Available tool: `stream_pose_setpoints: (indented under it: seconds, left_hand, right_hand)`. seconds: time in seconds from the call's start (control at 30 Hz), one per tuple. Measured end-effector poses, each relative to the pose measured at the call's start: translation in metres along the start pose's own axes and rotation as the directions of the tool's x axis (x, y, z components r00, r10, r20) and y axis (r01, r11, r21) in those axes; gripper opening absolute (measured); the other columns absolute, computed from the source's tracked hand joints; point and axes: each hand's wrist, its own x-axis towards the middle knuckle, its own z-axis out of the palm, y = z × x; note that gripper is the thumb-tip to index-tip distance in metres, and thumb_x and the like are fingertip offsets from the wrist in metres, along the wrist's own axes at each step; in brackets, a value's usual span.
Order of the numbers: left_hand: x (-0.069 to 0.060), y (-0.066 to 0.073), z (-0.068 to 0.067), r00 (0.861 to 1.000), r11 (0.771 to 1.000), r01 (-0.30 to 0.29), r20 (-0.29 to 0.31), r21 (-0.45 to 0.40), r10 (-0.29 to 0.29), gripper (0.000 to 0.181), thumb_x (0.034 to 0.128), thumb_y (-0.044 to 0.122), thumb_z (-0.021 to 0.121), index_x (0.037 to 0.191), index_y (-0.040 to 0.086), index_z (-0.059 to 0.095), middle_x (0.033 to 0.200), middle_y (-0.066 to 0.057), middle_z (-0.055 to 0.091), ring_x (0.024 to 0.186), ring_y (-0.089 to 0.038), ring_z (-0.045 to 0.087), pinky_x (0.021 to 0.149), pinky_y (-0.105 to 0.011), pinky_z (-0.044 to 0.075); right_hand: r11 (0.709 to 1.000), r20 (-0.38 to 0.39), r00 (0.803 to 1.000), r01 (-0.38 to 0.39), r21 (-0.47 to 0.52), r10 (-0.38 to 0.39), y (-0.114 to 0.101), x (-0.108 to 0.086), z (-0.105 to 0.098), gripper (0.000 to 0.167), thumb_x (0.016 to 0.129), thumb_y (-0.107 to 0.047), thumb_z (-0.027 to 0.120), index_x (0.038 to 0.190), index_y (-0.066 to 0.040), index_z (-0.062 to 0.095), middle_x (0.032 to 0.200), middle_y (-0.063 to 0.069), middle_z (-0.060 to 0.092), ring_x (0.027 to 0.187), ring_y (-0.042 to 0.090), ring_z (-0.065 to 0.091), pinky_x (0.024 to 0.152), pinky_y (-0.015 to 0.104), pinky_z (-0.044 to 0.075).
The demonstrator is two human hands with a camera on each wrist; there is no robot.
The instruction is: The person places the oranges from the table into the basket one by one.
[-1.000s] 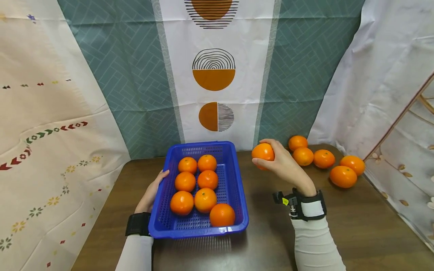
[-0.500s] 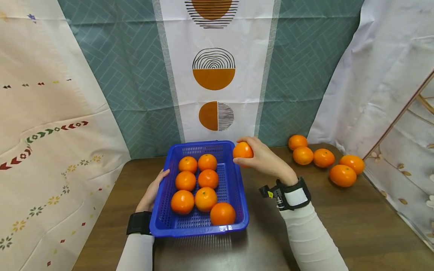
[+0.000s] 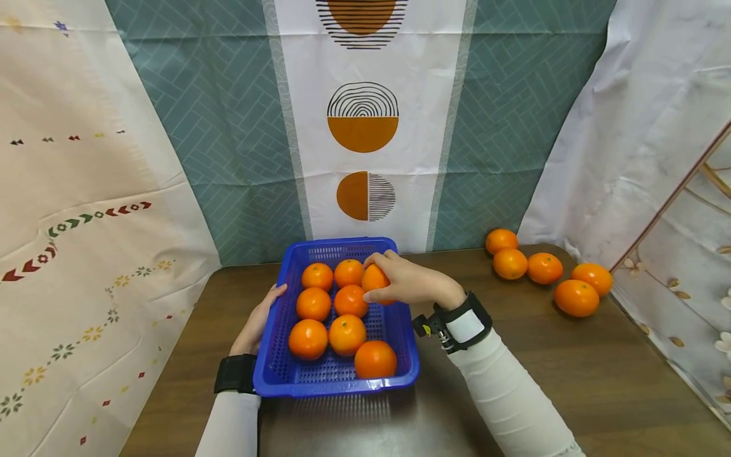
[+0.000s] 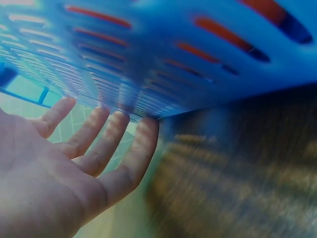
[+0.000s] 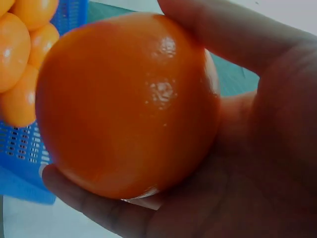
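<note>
My right hand point(image 3: 408, 279) grips an orange point(image 3: 375, 280) over the right part of the blue plastic basket point(image 3: 403, 343). In the right wrist view the thumb and fingers wrap round that orange point(image 5: 129, 106), which hides part of the basket behind it. Several other oranges point(image 3: 313, 304) lie inside the basket, mostly in two columns toward its left. My left hand point(image 3: 255, 327) is at the basket's left side. Its extended, slightly bent fingers point(image 4: 106, 153) rest their tips against the slotted wall point(image 4: 109, 64) in the left wrist view.
Several more oranges point(image 3: 545, 268) lie at the back right of the brown wooden table point(image 3: 514, 355). A patterned cloth point(image 3: 365, 190) hangs behind the table's back edge. Pale floral cloths point(image 3: 97, 285) stand at both sides.
My right hand has carried its orange leftward, from beside the basket to over its right part, and lower. The left hand stays at the basket's left side.
</note>
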Motion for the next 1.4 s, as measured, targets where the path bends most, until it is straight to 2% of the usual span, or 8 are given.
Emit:
stream_pose_setpoints:
  seconds: [0.2, 0.3, 0.53, 0.7, 1.0, 1.13, 1.3, 1.4]
  left_hand:
    - [-0.002, 0.000, -0.001, 1.000, 1.000, -0.003, 0.012, -0.003, 0.004, 0.064, 0.1123, 0.053, 0.032, 0.166, 0.032, 0.004, 0.166, -0.015, 0.022, 0.134, -0.026, 0.048, 0.103, -0.042, 0.052]
    - [-0.002, 0.000, -0.001, 1.000, 1.000, -0.008, 0.006, 0.000, 0.008, 0.065, 0.1119, 0.054, 0.033, 0.166, 0.032, 0.005, 0.166, -0.015, 0.023, 0.134, -0.027, 0.048, 0.103, -0.043, 0.052]
    - [0.001, -0.001, 0.000, 0.999, 1.000, 0.011, -0.033, 0.008, -0.011, 0.064, 0.1117, 0.053, 0.034, 0.166, 0.033, 0.007, 0.165, -0.014, 0.025, 0.134, -0.028, 0.046, 0.102, -0.042, 0.050]
    - [0.002, -0.001, 0.000, 0.999, 1.000, 0.009, -0.039, 0.021, -0.008, 0.065, 0.1117, 0.053, 0.034, 0.166, 0.033, 0.006, 0.167, -0.014, 0.023, 0.138, -0.030, 0.042, 0.104, -0.043, 0.049]
    - [0.001, 0.000, 0.000, 0.999, 0.999, 0.017, -0.041, 0.042, -0.015, 0.065, 0.1113, 0.055, 0.034, 0.166, 0.033, 0.006, 0.166, -0.015, 0.024, 0.136, -0.029, 0.046, 0.104, -0.046, 0.050]
    - [0.002, 0.000, 0.001, 0.999, 0.999, 0.021, -0.043, 0.034, -0.020, 0.065, 0.1113, 0.054, 0.034, 0.166, 0.034, 0.007, 0.166, -0.013, 0.025, 0.136, -0.029, 0.046, 0.105, -0.046, 0.049]
    - [0.001, -0.001, 0.000, 0.999, 0.999, 0.018, -0.043, 0.044, -0.017, 0.066, 0.1110, 0.055, 0.034, 0.166, 0.034, 0.005, 0.167, -0.013, 0.023, 0.138, -0.031, 0.043, 0.105, -0.046, 0.049]
    - [0.000, -0.001, 0.000, 0.999, 0.999, 0.018, -0.045, 0.045, -0.016, 0.066, 0.1110, 0.056, 0.034, 0.166, 0.035, 0.004, 0.168, -0.014, 0.022, 0.138, -0.031, 0.043, 0.105, -0.046, 0.049]
  right_hand:
    - [0.998, 0.089, 0.996, -0.023, -0.053, 0.028, -0.015, 0.011, 0.009, 0.066, 0.097, -0.040, 0.073, 0.148, -0.007, 0.047, 0.127, 0.014, 0.048, 0.109, 0.026, 0.054, 0.094, 0.040, 0.051]
    - [0.993, 0.124, 0.990, -0.053, -0.104, 0.066, -0.019, 0.016, 0.014, 0.069, 0.097, -0.041, 0.074, 0.151, -0.008, 0.046, 0.139, 0.019, 0.048, 0.120, 0.031, 0.055, 0.104, 0.047, 0.048]
    - [0.959, 0.216, 0.956, -0.142, -0.244, 0.196, -0.022, 0.028, 0.027, 0.072, 0.096, -0.044, 0.074, 0.153, -0.010, 0.046, 0.147, 0.017, 0.050, 0.133, 0.029, 0.049, 0.110, 0.048, 0.044]
    - [0.939, 0.228, 0.935, -0.203, -0.279, 0.270, -0.022, 0.032, 0.033, 0.080, 0.096, -0.044, 0.074, 0.159, -0.009, 0.040, 0.161, 0.021, 0.038, 0.146, 0.034, 0.040, 0.117, 0.054, 0.036]
    - [0.930, 0.223, 0.922, -0.257, -0.264, 0.318, -0.013, 0.037, 0.045, 0.073, 0.095, -0.040, 0.076, 0.151, -0.006, 0.047, 0.137, 0.011, 0.063, 0.117, 0.024, 0.059, 0.104, 0.044, 0.048]
    - [0.928, 0.211, 0.924, -0.260, -0.267, 0.320, -0.011, 0.039, 0.047, 0.071, 0.095, -0.039, 0.077, 0.150, -0.005, 0.048, 0.136, 0.011, 0.063, 0.115, 0.023, 0.060, 0.105, 0.044, 0.048]
    - [0.926, 0.209, 0.922, -0.265, -0.269, 0.325, -0.011, 0.040, 0.048, 0.060, 0.095, -0.038, 0.076, 0.141, -0.005, 0.054, 0.115, 0.008, 0.066, 0.100, 0.023, 0.060, 0.095, 0.040, 0.051]
    - [0.924, 0.205, 0.922, -0.268, -0.273, 0.328, -0.011, 0.041, 0.049, 0.061, 0.095, -0.038, 0.076, 0.141, -0.005, 0.053, 0.111, 0.007, 0.064, 0.097, 0.022, 0.059, 0.092, 0.039, 0.051]
